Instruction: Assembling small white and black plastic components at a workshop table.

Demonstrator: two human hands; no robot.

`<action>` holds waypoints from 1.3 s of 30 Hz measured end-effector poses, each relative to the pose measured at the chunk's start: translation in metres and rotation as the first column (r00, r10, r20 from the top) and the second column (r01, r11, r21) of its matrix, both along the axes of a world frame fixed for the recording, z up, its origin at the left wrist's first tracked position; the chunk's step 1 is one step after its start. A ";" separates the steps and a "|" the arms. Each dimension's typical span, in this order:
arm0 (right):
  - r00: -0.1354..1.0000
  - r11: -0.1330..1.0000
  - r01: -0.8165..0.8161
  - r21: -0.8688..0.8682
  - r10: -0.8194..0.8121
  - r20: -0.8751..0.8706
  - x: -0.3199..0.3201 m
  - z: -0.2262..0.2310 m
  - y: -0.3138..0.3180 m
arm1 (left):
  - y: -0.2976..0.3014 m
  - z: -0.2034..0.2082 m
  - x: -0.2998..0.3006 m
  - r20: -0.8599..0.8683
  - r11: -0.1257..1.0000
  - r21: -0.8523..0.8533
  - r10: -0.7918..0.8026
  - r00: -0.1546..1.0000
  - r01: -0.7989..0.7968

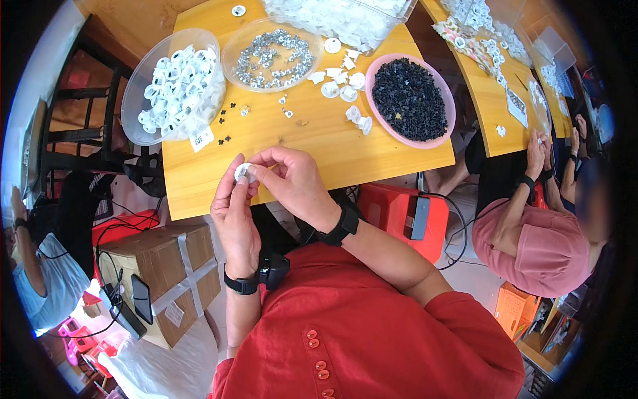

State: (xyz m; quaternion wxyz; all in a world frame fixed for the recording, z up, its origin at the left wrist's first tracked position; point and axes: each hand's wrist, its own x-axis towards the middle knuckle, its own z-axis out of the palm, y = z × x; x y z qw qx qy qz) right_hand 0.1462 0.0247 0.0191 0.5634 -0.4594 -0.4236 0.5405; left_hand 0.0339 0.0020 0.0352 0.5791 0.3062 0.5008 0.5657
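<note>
Over the table's near edge, both of my hands are closed on one small round white plastic part (243, 172). My left hand (234, 213) pinches it from the left between thumb and fingers. From the right, the thumb and forefinger of my right hand (297, 183) press on its face. Whatever sits inside the part is too small to make out. Beyond my hands, a few tiny black pieces (222, 121) and small metal pieces (288, 113) lie loose on the wooden table (312, 156).
A clear tub of white ring-shaped parts (176, 90) stands left. Behind are a clear dish of metal pieces (276, 60) and a bin of translucent parts (339, 23). A pink bowl (454, 113) holds black pieces. Loose white parts (330, 89) lie between. A co-worker (531, 233) sits right.
</note>
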 end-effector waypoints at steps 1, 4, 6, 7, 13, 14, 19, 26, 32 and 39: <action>1.000 1.000 -0.015 0.009 0.015 0.007 0.000 -0.002 0.000 | 0.000 0.001 0.000 0.048 1.000 -0.012 0.007 0.999 -0.007; 0.999 0.999 -0.033 0.019 0.033 -0.010 -0.003 0.000 -0.001 | 0.001 -0.001 -0.006 0.236 0.999 -0.011 -0.048 0.971 0.052; 0.999 0.999 -0.032 0.017 0.033 -0.034 -0.005 0.001 -0.003 | 0.003 0.003 -0.004 0.281 0.997 -0.065 -0.020 0.959 0.040; 1.000 0.999 -0.015 0.032 0.014 0.028 -0.005 0.003 -0.004 | 0.004 0.003 -0.004 0.327 0.992 -0.119 0.008 0.945 0.032; 0.995 0.996 0.018 0.083 -0.026 0.100 -0.010 0.012 -0.009 | 0.005 -0.010 -0.014 0.514 0.993 -0.051 -0.062 0.855 0.102; 0.991 0.989 0.037 0.143 -0.054 0.121 -0.012 0.011 -0.010 | 0.005 -0.012 -0.015 0.514 0.994 -0.052 -0.058 0.856 0.099; 0.955 0.980 -0.012 0.198 -0.047 0.293 -0.013 0.013 -0.014 | 0.003 -0.006 -0.009 0.442 0.996 -0.091 0.055 0.896 -0.017; 0.997 0.999 -0.008 0.033 0.010 -0.080 -0.017 0.000 -0.012 | -0.001 -0.005 -0.011 0.342 0.998 -0.056 0.015 0.940 0.004; 0.927 0.938 0.040 0.344 -0.163 0.338 -0.013 0.017 -0.017 | -0.003 -0.006 -0.009 0.470 1.000 0.003 -0.015 0.883 0.016; 0.997 0.995 0.031 0.090 -0.038 0.074 -0.015 0.010 -0.018 | -0.006 -0.004 -0.003 0.421 0.998 -0.051 0.049 0.906 -0.031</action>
